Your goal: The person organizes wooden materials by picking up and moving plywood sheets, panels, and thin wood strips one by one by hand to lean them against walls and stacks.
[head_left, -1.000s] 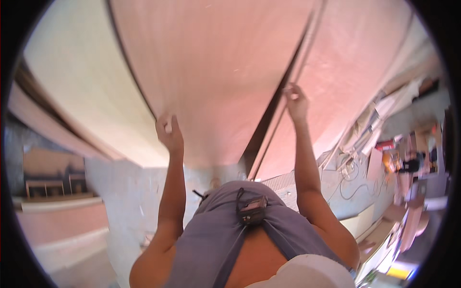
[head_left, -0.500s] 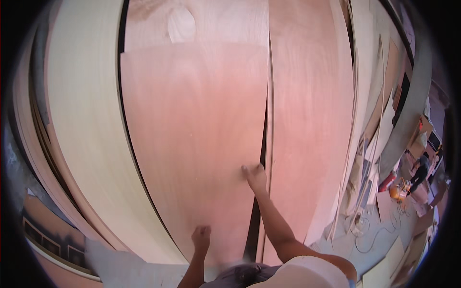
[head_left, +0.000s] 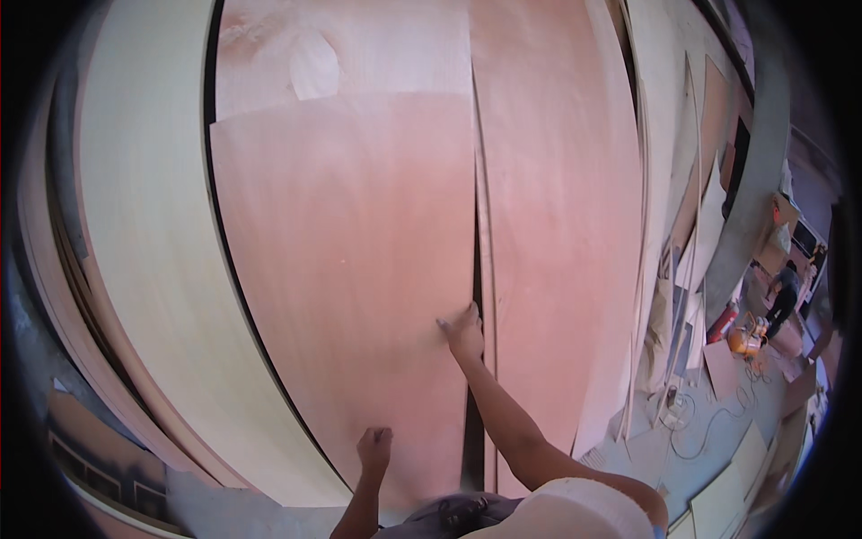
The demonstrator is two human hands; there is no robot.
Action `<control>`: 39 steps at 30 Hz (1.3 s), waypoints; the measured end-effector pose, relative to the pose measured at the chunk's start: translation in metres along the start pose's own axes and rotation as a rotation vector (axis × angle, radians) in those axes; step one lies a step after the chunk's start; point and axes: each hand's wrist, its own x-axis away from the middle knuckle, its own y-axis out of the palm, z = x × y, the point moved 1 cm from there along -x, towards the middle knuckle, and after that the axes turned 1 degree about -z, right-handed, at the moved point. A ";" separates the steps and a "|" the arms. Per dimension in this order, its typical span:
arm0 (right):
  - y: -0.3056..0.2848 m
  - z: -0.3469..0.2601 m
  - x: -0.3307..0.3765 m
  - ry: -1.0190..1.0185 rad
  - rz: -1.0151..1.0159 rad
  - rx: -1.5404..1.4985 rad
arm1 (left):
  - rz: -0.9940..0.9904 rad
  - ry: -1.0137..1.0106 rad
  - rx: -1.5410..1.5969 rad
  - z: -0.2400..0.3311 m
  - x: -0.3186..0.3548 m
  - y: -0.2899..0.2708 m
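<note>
A tall reddish plywood sheet (head_left: 350, 225) stands before me, leaning on a paler-topped panel (head_left: 395, 54) that shows above its upper edge. My right hand (head_left: 462, 334) grips the sheet's right edge, thumb lying on the face and fingers curled round into the dark gap, where their tips are hidden. Lower and to the left, my left hand (head_left: 374, 446) is closed in a fist in front of the sheet's lower part. Whether that fist holds or touches anything cannot be made out.
Another reddish panel (head_left: 557, 216) stands right of the gap, and a pale yellowish one (head_left: 153, 234) at left. Thin strips and offcuts (head_left: 691, 225) lean farther right. Beyond, a person (head_left: 785, 292) is near an orange machine (head_left: 747, 340), with a cable (head_left: 709, 449) on the floor.
The scene has shifted slightly left and down in view. My right hand still grips the sheet's edge, and my left fist has barely moved.
</note>
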 end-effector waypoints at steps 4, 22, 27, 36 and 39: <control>0.009 0.010 0.000 -0.018 0.038 0.018 | -0.166 0.029 0.162 0.014 0.000 0.033; -0.154 0.190 -0.007 0.013 0.055 -0.032 | -0.533 0.076 0.417 0.097 -0.054 0.111; -0.207 0.254 -0.058 0.020 0.116 -0.033 | -0.391 0.156 0.466 0.182 -0.096 0.151; -0.248 0.302 -0.197 -0.061 0.107 -0.237 | -0.152 0.044 0.261 0.233 -0.139 0.198; -0.248 0.310 -0.232 -0.099 0.115 -0.262 | -0.123 0.040 0.387 0.243 -0.134 0.207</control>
